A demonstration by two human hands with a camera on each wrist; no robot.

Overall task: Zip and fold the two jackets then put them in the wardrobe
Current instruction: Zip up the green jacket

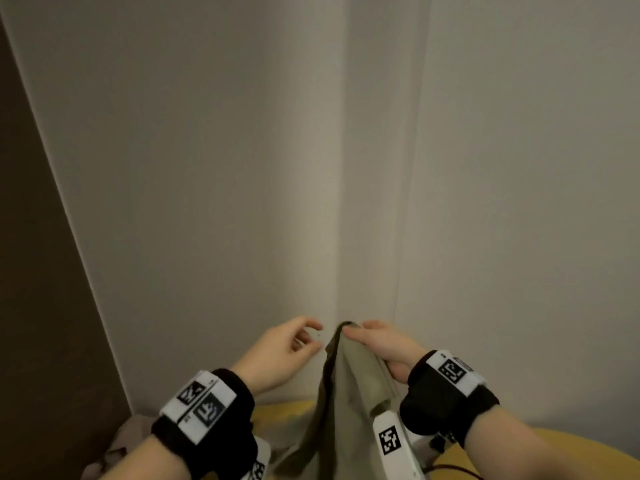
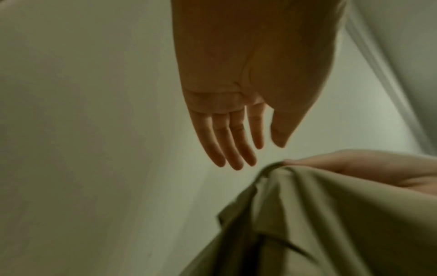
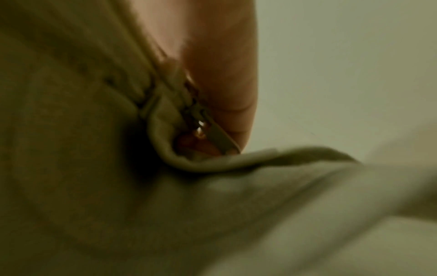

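The right hand [image 1: 384, 344] pinches the top edge of an olive jacket [image 1: 346, 393], holding it up before a pale wall [image 1: 207, 168], its grip beside the zipper pull [image 3: 208, 130]. The left hand [image 1: 287, 351] hangs released beside it, holding nothing. Zipping looks near its end on this jacket; folding, the second jacket and the wardrobe seem left.

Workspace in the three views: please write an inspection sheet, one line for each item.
Surface: yellow rounded surface low in the head view.
Job's things: olive-green fabric jacket hangs held up; zipper slider visible.
Clutter: pinkish crumpled cloth at lower left.
Grippers: left hand empty, fingers straight; right hand pinches the jacket's top edge.
Cables: dark thin cable near the right wrist.
Surroundings: plain white wall corner; brown panel at left.
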